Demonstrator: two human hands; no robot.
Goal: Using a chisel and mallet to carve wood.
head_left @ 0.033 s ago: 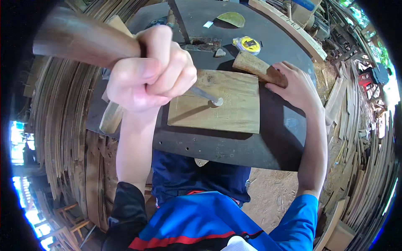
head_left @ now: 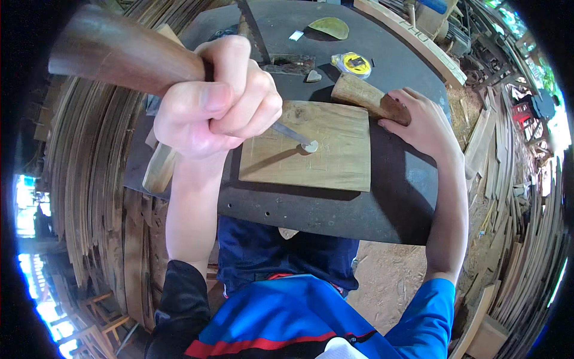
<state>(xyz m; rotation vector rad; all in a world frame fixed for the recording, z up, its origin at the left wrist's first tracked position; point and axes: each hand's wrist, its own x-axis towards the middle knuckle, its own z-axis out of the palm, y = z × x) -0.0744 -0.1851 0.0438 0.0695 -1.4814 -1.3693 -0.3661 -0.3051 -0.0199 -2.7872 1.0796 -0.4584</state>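
Chisel (head_left: 128,55), middle hidden in left grip (head_left: 222,99)

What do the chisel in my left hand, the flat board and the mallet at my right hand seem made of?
Chisel handle: likely wood, smooth and slightly shiny, given its brown, faintly streaked surface. Blade: probably bare metal, being thin and grey. Board: wood, pale and apparently unvarnished, with visible grain lines. Mallet: likely wood too, dull and worn, with mottled brown patches.

Brown-handled chisel (head_left: 128,52) tilted over pale board (head_left: 338,161); wooden mallet (head_left: 360,96) beside
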